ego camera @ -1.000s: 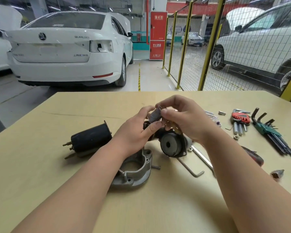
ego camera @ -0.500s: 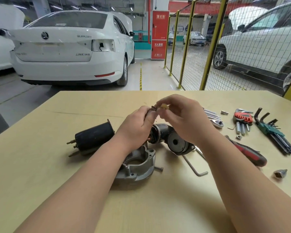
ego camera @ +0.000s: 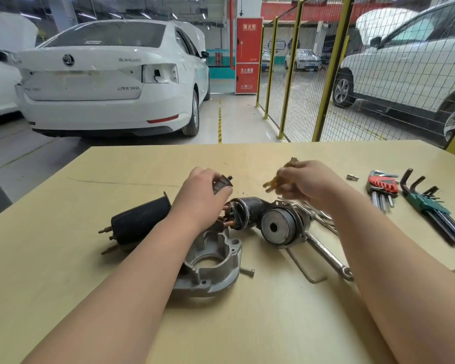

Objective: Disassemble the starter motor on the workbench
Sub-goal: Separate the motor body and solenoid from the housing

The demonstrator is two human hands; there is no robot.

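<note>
On the wooden workbench (ego camera: 247, 324) lie the starter's parts. My left hand (ego camera: 202, 191) grips a small dark grooved part (ego camera: 221, 183) just above the solenoid (ego camera: 243, 212), whose copper terminals face left. My right hand (ego camera: 304, 179) holds a blurred yellow-brown forked piece (ego camera: 272, 183), apart from the left hand. The round grey gear housing (ego camera: 279, 225) lies beside the solenoid. A black motor body (ego camera: 139, 222) rests at the left. In front of them, partly under my left forearm, sits the aluminium nose housing (ego camera: 216, 266).
A loose bolt (ego camera: 247, 271), a bent hex key (ego camera: 304, 269) and a wrench (ego camera: 326, 254) lie near the housing. Red-holder (ego camera: 382, 186) and green-holder (ego camera: 428, 200) hex key sets and a small bit (ego camera: 351, 177) are at the right. Cars and a yellow mesh fence stand beyond the bench.
My hands were together over the solenoid; they have drawn apart. The left keeps the dark grooved part and the right has carried the yellow-brown piece to the right.
</note>
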